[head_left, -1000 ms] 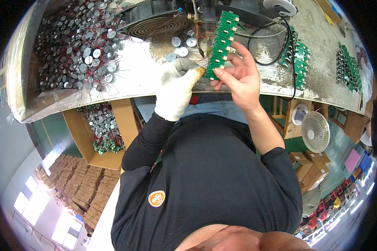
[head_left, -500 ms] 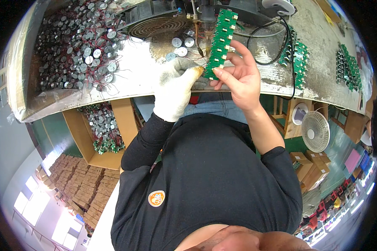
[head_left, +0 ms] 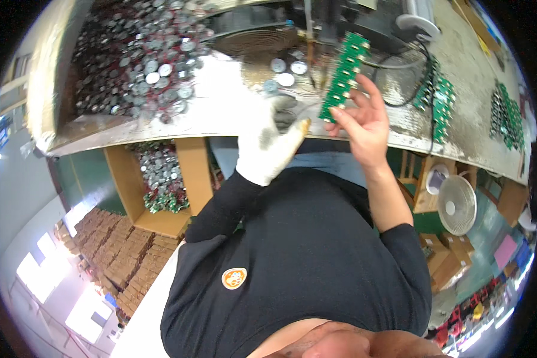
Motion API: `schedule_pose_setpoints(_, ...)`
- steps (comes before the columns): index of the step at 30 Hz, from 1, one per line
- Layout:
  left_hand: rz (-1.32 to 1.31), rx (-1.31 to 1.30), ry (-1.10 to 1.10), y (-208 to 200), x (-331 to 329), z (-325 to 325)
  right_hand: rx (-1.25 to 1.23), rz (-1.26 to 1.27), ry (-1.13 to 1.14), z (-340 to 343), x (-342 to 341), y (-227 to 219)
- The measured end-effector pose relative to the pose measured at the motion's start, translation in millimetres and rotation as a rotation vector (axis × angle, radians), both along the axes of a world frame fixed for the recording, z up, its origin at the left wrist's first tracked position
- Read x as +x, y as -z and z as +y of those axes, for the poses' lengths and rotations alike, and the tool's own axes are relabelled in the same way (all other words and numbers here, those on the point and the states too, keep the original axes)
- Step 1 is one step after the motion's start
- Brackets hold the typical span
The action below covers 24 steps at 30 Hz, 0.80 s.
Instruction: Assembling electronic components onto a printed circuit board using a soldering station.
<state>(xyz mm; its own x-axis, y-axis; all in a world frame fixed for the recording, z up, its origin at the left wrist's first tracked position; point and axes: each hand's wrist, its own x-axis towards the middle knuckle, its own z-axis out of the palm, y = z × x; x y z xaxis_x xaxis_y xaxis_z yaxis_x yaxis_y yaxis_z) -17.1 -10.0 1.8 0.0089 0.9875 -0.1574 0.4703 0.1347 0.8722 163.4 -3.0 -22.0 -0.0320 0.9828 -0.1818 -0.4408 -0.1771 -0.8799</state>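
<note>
Board (head_left: 345, 77) sits pinched between thumb and fingers of your right hand (head_left: 369, 130) above the bench (head_left: 476, 113), your gloved left hand (head_left: 265, 146) has its fingers apart, and loads of discs (head_left: 153, 77) lie loose, though I can't tell what's finished.

White round fan (head_left: 457, 209) is standing beyond right part of worktable's (head_left: 477, 140) near edge, beside wooden stand (head_left: 426, 190). Brown cartons (head_left: 444, 262) are sitting near fan, pink sheet (head_left: 505, 252) showing farther right. Open cardboard box (head_left: 194, 173) is standing below table's left part. Brown stacks (head_left: 119, 253) are covering area at lower left, windows (head_left: 37, 277) glowing beyond. Black cable (head_left: 403, 105) is looping across tabletop.
</note>
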Motion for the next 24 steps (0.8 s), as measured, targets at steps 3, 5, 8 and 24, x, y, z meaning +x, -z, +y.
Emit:
schedule_pose_setpoints(3,0.049,0.287,0.07,17.0,-20.8,0.4,0.029,-0.094,0.023,0.3,3.8,4.0)
schedule_pose_setpoints(5,0.073,0.317,0.0,16.4,-40.0,2.9,0.046,-0.127,0.04,-0.8,5.0,4.8)
schedule_pose_setpoints(8,0.403,0.466,-0.232,9.1,-80.2,6.8,0.062,-0.117,0.042,-0.2,3.1,7.1)
schedule_pose_setpoints(24,0.93,0.308,-0.247,0.1,-146.3,14.6,0.081,-0.152,0.004,1.7,0.1,7.0)
